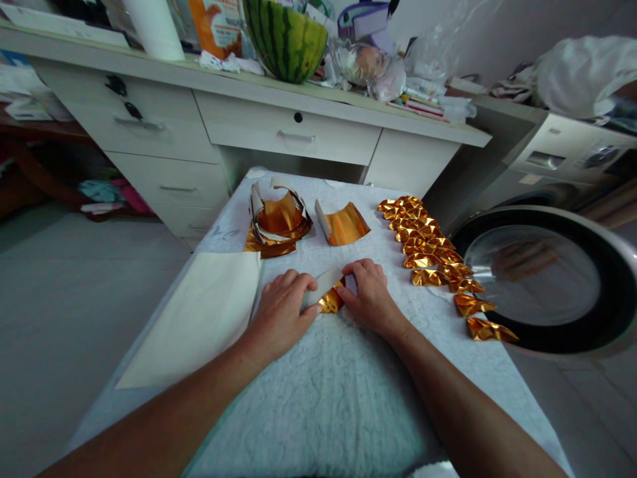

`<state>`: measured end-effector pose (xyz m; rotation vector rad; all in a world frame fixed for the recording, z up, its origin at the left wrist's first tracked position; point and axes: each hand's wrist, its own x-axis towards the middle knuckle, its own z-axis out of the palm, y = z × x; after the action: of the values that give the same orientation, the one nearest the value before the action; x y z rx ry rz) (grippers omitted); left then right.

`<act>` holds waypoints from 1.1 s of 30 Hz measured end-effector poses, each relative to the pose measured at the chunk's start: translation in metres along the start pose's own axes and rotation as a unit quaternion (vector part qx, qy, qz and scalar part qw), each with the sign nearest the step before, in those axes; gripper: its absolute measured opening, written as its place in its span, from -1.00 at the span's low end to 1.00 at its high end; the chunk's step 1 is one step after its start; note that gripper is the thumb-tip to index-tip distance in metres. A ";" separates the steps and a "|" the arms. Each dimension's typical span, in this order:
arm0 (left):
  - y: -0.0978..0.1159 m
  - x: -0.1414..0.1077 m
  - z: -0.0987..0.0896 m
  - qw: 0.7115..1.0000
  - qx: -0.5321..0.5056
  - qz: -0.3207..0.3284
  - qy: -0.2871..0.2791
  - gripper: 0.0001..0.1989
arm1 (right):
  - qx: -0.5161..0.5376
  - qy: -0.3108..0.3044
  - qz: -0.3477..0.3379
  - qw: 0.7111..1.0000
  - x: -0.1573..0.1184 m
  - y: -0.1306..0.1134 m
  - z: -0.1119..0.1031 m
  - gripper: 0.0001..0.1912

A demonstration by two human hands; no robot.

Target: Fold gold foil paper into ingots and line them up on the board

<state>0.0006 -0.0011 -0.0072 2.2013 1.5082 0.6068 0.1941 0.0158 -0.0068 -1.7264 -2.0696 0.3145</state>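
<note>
At the middle of the cloth-covered counter (318,398), in the head view, a small piece of gold-faced paper (330,303) lies between the person's two hands, its pale backing turned up along the far side and its gold face showing toward the near edge. The left hand (286,302) has its grip closed on the left end of the piece, thumb at the near side and forefinger at the far side; the right hand (371,292) grasps the other end, its thumb over the gold and its fingers bent over the far corner. Near the counter's far left corner sits a loose stack of curled gold sheets (281,216), with pale backs showing at the curled edges. Just right of it, toward the far edge, lies a single curved gold sheet (348,224), its left side raised. Down the right edge, from near the far right corner, runs a line of folded gold pieces (422,245), crowded together at the far end and spaced out at the near end. A large pale sheet (199,312) lies flat along the left edge, beside the left forearm. Beyond the far edge stands a white drawer unit (328,139) bearing a cut watermelon (286,40); past the right edge, a washing machine's round door (542,279) hangs open.
</note>
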 end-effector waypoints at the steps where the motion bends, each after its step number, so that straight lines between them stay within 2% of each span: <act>1: 0.000 0.000 0.000 1.000 0.000 0.002 0.005 -0.79 | 0.014 0.004 0.000 1.000 0.000 0.000 -0.001 -0.73; 6: -0.001 0.000 0.001 1.000 0.016 0.004 0.023 -0.64 | 0.140 -0.007 0.009 0.990 0.000 0.000 -0.003 -0.82; 10: -0.001 -0.001 0.001 1.000 0.012 0.010 0.015 -0.60 | 0.324 -0.037 0.013 0.945 0.000 0.003 0.003 -0.77; 14: -0.001 -0.001 0.000 1.000 -0.019 -0.002 0.014 -0.52 | 0.417 -0.039 0.022 0.908 0.001 0.006 0.005 -0.60; 17: -0.002 0.000 -0.001 0.995 -0.090 -0.029 0.012 -0.51 | 0.459 -0.073 0.047 0.884 0.002 0.004 0.001 -0.73; 19: -0.003 0.002 -0.002 0.985 -0.170 -0.040 0.014 -0.53 | 0.492 -0.091 0.064 0.863 0.002 0.002 -0.003 -0.81; 23: -0.002 0.006 -0.004 0.944 -0.323 -0.041 0.047 -0.66 | 0.559 -0.100 0.095 0.818 0.000 -0.002 -0.008 -0.76; 28: -0.002 0.007 -0.005 0.900 -0.414 -0.103 0.089 -0.57 | 0.572 -0.106 0.108 0.806 -0.001 -0.003 -0.010 -0.68; 33: 0.001 0.008 -0.009 0.881 -0.460 -0.102 0.039 -0.74 | 0.576 -0.128 0.099 0.802 -0.002 -0.004 -0.009 -0.65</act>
<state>-0.0009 0.0065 0.0017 1.2800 1.1029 1.0686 0.1951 0.0125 0.0027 -1.0898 -1.2471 1.5529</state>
